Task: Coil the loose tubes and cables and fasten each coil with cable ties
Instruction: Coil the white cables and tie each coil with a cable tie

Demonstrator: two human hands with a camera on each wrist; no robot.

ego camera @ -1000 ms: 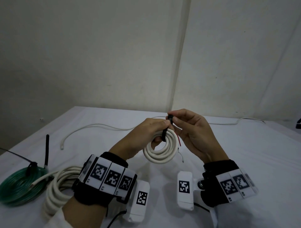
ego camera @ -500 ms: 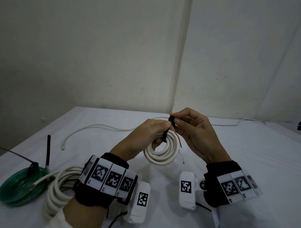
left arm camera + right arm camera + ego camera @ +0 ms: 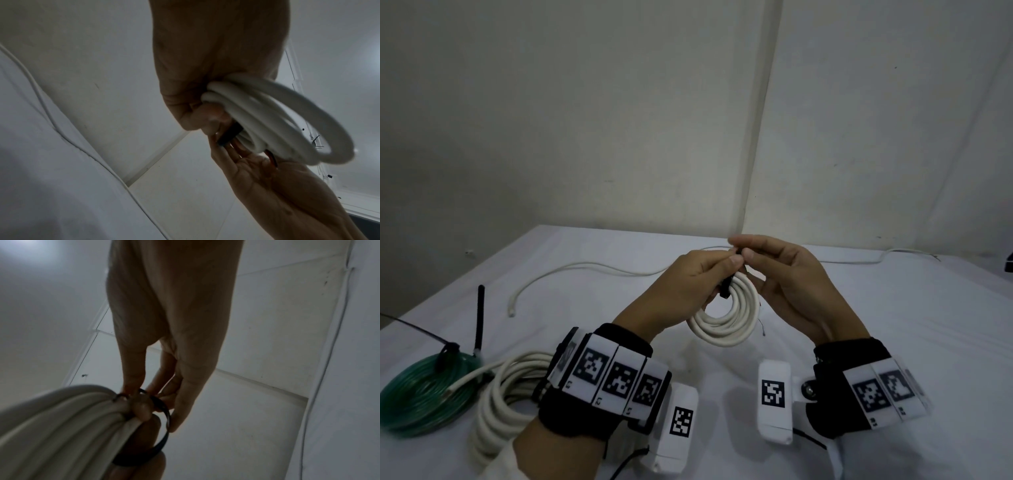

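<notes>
- I am holding the small white cable coil up between both hands; my left hand is gripping its top turns.
- My right hand is pinching the black cable tie looped round those turns; it looks slack, so fastening is underway.
- Left of my left wrist: the green tube coil is carrying a tie; the big white coil shows none that I can see.
- Beyond my hands, one loose white cable is awaiting coiling.
</notes>
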